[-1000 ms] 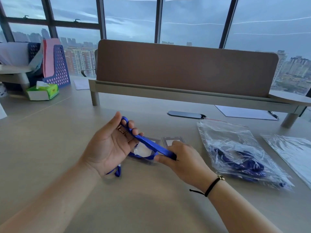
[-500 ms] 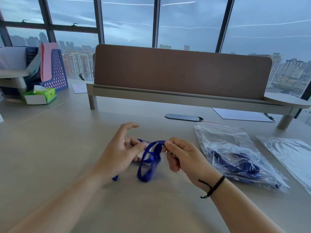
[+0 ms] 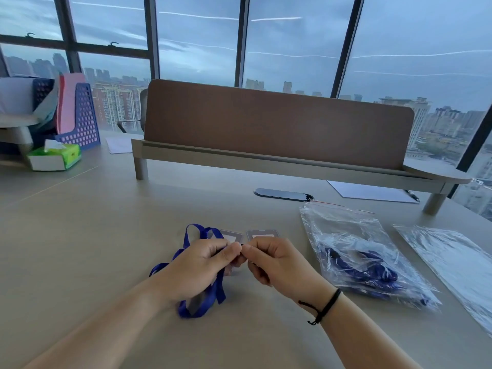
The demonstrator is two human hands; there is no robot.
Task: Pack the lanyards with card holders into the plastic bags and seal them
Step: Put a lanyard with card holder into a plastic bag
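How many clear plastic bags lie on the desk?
2: a filled bag holding blue lanyards, right of the right hand, and a flat bag at the far right. More may lie out of view.

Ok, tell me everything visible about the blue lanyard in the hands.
The lanyard is a flat, royal-blue strap that looks like woven fabric, gathered into loose loops. One loop rises behind the left hand, others hang below it onto the desk. The left hand grips the bundle; the right hand pinches something small at its end, fingertips meeting the left's. Whether that is a clip cannot be told. Two card holders lie just beyond.
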